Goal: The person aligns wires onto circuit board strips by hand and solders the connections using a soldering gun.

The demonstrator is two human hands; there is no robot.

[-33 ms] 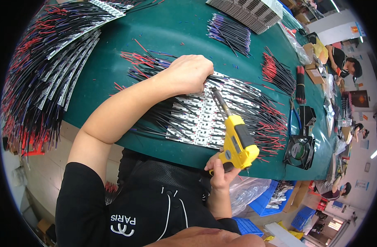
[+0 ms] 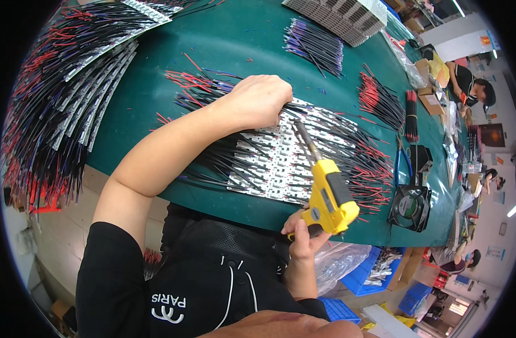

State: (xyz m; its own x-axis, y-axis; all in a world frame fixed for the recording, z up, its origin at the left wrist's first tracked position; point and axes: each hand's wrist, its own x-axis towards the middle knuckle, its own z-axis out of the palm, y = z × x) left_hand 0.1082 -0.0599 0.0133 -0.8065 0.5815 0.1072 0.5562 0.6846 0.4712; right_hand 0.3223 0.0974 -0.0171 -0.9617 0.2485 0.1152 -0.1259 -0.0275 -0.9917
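The white boards (image 2: 277,174) lie side by side in a block on the green table (image 2: 224,45), directly in front of the person; black wires (image 2: 368,163) run out from the block to both sides, many on the right ending in red tips. The left hand (image 2: 262,100) rests at the far part of the block, knuckles up and fingers curled down; its fingertips are hidden, so I cannot tell whether they pinch a wire or press on a board. The right hand (image 2: 307,239), at the near edge of the table, is wrapped around the grip of a yellow soldering gun (image 2: 331,200); the gun's metal nose slants away over the boards, its tip near the left hand; whether the tip touches a board I cannot tell.

To the right lie a loose red-tipped bundle (image 2: 382,100), a tied bundle (image 2: 411,115), pliers (image 2: 399,159) and a black fan (image 2: 409,208); farther back lies a purple-tipped bundle (image 2: 314,48), beside a stack of pale panels (image 2: 342,19); a heap of wired boards (image 2: 94,93) covers the left end; below the table's near edge, at right, sit a clear plastic bag (image 2: 338,260) and a blue bin (image 2: 356,281).
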